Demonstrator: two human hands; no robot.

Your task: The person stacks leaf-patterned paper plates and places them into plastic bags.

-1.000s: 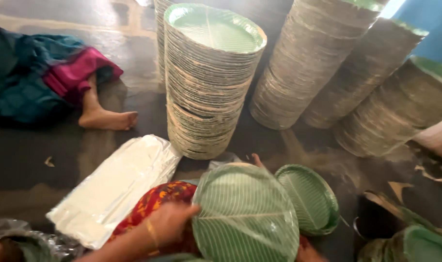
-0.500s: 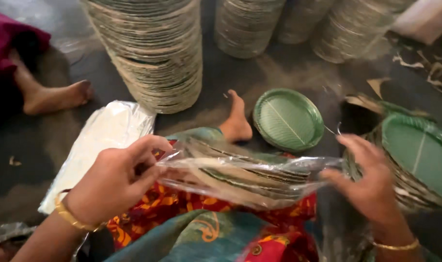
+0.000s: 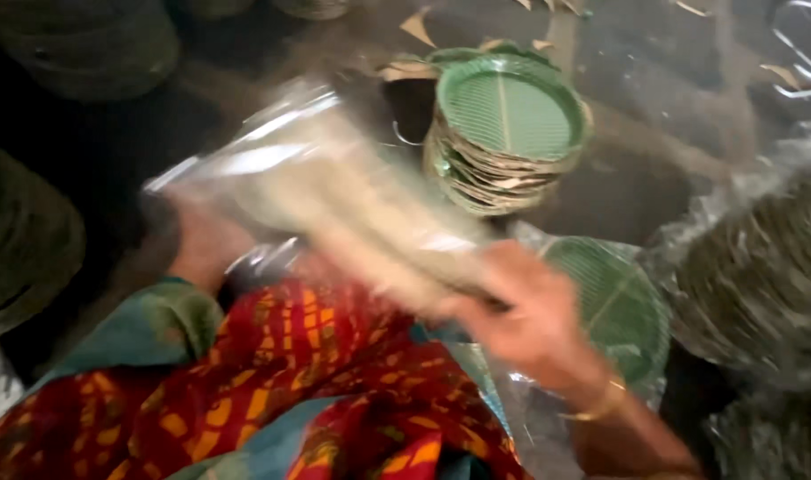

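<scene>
One hand shows clearly: the right hand [image 3: 534, 324], a gold bangle [image 3: 601, 404] at its wrist, closed around the lower end of a clear plastic bag [image 3: 334, 204]. The bag is badly blurred; it looks pale and glossy, slanting up and away from the hand, with a flat pale-edged load inside that cannot be made out. The left hand [image 3: 205, 240] sits behind the bag's upper part, blurred and partly hidden; whether it grips the bag cannot be told. Below the bag lies the person's lap in red, yellow and teal patterned cloth [image 3: 290, 391]. Just right of the bag's lower end, beyond the right hand, lies a green ribbed plate [image 3: 628, 311] under clear wrap. Beyond the bag stands a short stack of green plates [image 3: 508, 133] with pale undersides, on a dark floor [image 3: 654, 169]. Right of that plate, a wrapped stack [image 3: 761, 276] lies on its side.
</scene>
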